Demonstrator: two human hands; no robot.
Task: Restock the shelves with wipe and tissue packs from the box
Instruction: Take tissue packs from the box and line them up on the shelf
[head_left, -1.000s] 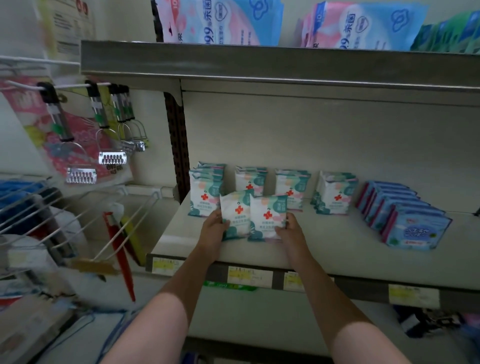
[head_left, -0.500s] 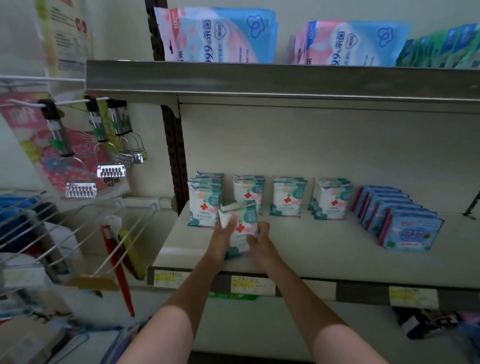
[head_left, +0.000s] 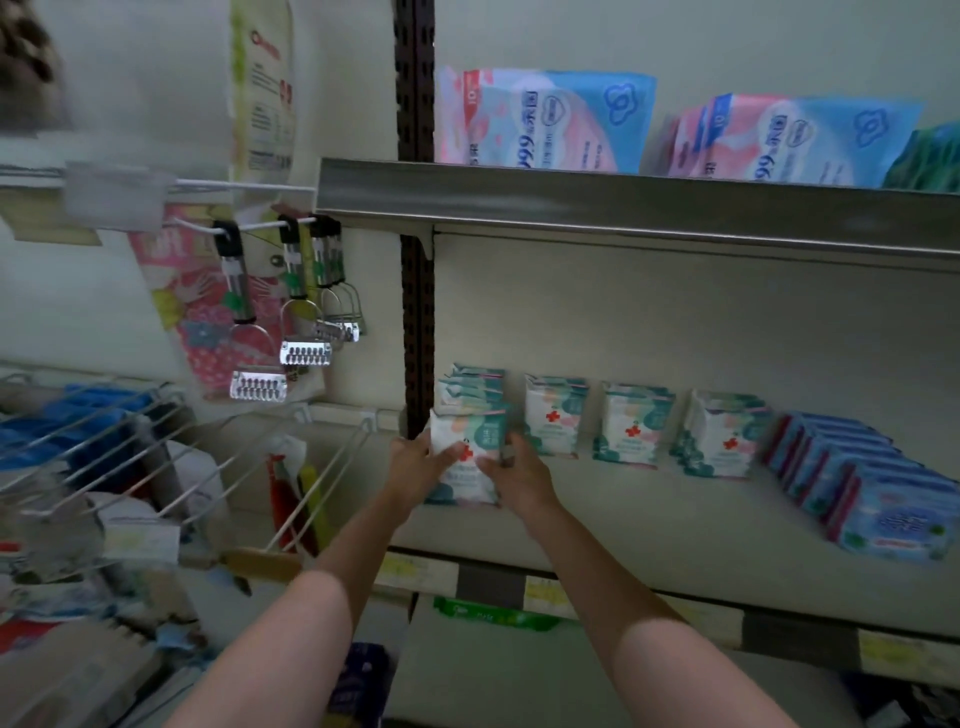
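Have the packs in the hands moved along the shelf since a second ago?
Yes. The held packs have gone left, from in front of the second and third rows to the leftmost row, beside the brown upright.

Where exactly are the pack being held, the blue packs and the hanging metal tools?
held pack (head_left: 470, 452), head view, on its white front.
blue packs (head_left: 898, 525), head view, front of the nearest pack.
hanging metal tools (head_left: 258, 386), head view, toothed head of the nearest one.

Lighting dim and flat, with a greenish cast. Upper shelf (head_left: 623, 202) shadows the bay beneath. Soft motion blur throughout; wide-angle bending at edges. Top-left corner out of focus.
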